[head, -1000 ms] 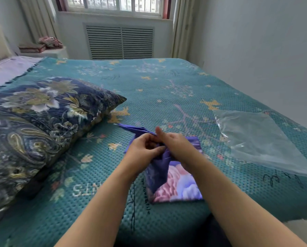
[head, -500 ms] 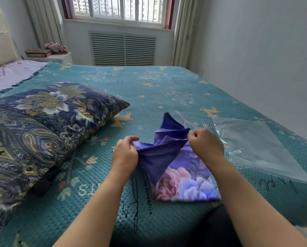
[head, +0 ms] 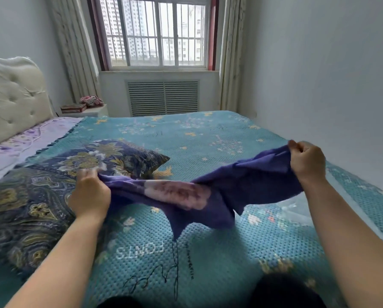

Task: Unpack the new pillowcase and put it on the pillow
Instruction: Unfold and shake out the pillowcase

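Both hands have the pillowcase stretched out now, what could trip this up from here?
The pillowcase hangs twisted and bunched between the left hand and right hand, so finding its opening may be slow. The plastic bag lies under the cloth's right end and could get swept up or dragged along.

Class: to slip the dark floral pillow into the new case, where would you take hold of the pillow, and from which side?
Probably grip the dark floral pillow at its free pointed corner, coming from the right. That corner juts over bare bedspread towards the purple pillowcase, which both hands stretch beside it.
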Available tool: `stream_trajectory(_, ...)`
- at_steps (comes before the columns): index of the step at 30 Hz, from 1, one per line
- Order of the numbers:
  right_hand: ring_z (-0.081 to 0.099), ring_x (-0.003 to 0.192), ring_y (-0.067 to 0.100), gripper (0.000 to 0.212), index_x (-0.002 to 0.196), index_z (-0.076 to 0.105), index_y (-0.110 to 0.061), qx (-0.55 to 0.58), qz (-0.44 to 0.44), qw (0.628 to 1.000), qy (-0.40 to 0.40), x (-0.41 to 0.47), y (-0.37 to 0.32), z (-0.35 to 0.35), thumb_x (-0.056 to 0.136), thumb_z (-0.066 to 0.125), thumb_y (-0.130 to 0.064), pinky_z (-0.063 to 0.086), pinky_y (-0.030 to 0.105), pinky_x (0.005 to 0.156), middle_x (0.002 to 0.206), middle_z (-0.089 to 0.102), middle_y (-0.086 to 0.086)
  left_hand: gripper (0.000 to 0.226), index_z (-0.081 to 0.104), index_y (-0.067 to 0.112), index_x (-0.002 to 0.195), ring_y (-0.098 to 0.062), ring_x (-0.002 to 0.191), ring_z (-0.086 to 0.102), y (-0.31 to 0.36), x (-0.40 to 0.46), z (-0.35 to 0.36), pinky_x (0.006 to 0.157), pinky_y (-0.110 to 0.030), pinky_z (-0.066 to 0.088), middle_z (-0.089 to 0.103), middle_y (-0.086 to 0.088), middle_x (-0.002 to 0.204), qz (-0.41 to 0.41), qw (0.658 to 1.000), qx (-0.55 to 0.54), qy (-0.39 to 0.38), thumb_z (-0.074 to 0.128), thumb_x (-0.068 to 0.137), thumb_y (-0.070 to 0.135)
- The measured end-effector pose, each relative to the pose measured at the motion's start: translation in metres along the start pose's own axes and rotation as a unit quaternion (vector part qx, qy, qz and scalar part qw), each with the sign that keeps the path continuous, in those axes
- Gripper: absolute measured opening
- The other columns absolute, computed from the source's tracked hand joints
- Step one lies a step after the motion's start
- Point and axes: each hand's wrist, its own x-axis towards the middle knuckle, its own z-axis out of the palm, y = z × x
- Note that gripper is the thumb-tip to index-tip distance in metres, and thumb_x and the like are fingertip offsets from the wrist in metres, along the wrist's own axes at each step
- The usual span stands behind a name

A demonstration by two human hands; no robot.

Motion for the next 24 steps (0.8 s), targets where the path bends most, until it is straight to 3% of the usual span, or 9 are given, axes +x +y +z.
stream_trajectory(5,0.053,0.074,0.034,0.036,0.077,0.060,0.004,0.032,0.087,0.995,-0.035,0.013,0.028,0.005,0.095,0.052,-0.025,0.039,0.035,0.068,0.079,0.059,0.028,0.035,0.054,0.001,0.123,-0.048,0.111,0.049,-0.020,0.012,-0.017,0.098,-0.047,0.038,0.046,-0.030,0.125,-0.098,0.993,-0.054,0.040,0.039,0.091,0.003)
stream_trajectory(10,0.050,0.075,0.021,0.026,0.089,0.066,0.005,0.140,0.145,0.979,-0.022,0.009,0.032,0.035,0.091,0.053,-0.017,0.039,0.033,0.070,0.079,0.058,0.016,0.046,0.042,-0.004,0.134,-0.042,0.126,0.039,0.003,0.018,-0.010,0.106,-0.036,0.029,0.036,-0.029,0.138,-0.104,0.979,-0.165,0.061,0.038,0.088,-0.004)
stream_trajectory(12,0.055,0.076,0.016,0.016,0.095,0.064,-0.007,0.279,0.189,0.941,-0.044,0.003,0.024,0.046,0.086,0.053,-0.015,0.041,0.035,0.075,0.085,0.059,0.013,0.062,0.025,0.000,0.145,-0.038,0.136,0.026,0.008,0.025,0.002,0.112,-0.032,0.021,0.022,-0.028,0.147,-0.092,0.977,-0.192,0.005,0.047,0.087,-0.002)
stream_trajectory(15,0.052,0.109,0.016,0.062,0.140,0.029,-0.017,0.434,0.278,0.843,-0.152,-0.018,0.018,0.069,0.089,0.058,-0.037,0.038,0.040,0.102,0.121,0.047,0.007,0.102,-0.008,0.010,0.150,-0.027,0.146,0.001,0.012,0.024,0.023,0.115,-0.031,0.007,-0.008,-0.021,0.156,-0.112,0.960,-0.189,-0.174,0.068,0.082,0.011)
stream_trajectory(17,0.035,0.129,0.019,0.089,0.140,0.022,-0.019,0.332,0.266,0.881,-0.208,-0.042,0.019,0.086,0.076,0.057,-0.070,0.024,0.042,0.115,0.137,0.035,0.005,0.108,-0.012,0.018,0.149,-0.028,0.146,-0.001,0.004,0.007,0.041,0.116,-0.035,0.010,-0.011,-0.020,0.156,-0.145,0.945,-0.177,-0.234,0.072,0.081,0.019)
stream_trajectory(19,0.030,0.137,0.027,0.111,0.144,0.022,-0.002,0.162,0.223,0.925,-0.262,-0.075,0.025,0.098,0.068,0.061,-0.074,0.022,0.037,0.116,0.148,0.030,0.016,0.114,-0.008,0.016,0.150,-0.031,0.144,0.015,-0.012,-0.017,0.066,0.117,-0.037,0.018,0.006,-0.023,0.156,-0.208,0.928,-0.198,-0.238,0.077,0.075,0.025)
stream_trajectory(21,0.044,0.129,0.030,0.085,0.138,0.037,-0.002,0.073,0.162,0.922,-0.343,-0.107,0.031,0.103,0.077,0.068,-0.053,0.033,0.034,0.109,0.138,0.047,0.019,0.112,0.007,0.002,0.149,-0.030,0.135,0.036,-0.028,-0.045,0.092,0.112,-0.036,0.028,0.031,-0.025,0.148,-0.288,0.902,-0.209,-0.243,0.080,0.070,0.028)
stream_trajectory(22,0.052,0.122,0.029,0.068,0.129,0.050,-0.007,0.058,0.115,0.902,-0.411,-0.123,0.033,0.106,0.078,0.068,-0.049,0.040,0.036,0.104,0.127,0.058,0.014,0.094,0.021,-0.006,0.145,-0.030,0.132,0.042,-0.034,-0.058,0.100,0.109,-0.033,0.032,0.039,-0.025,0.143,-0.316,0.891,-0.201,-0.259,0.077,0.075,0.027)
stream_trajectory(24,0.059,0.113,0.025,0.062,0.118,0.061,-0.011,-0.016,0.028,0.853,-0.521,-0.148,0.031,0.107,0.074,0.068,-0.053,0.046,0.036,0.097,0.118,0.065,0.008,0.064,0.043,-0.011,0.132,-0.032,0.127,0.048,-0.045,-0.076,0.111,0.101,-0.032,0.039,0.049,-0.024,0.136,-0.356,0.866,-0.197,-0.290,0.065,0.087,0.029)
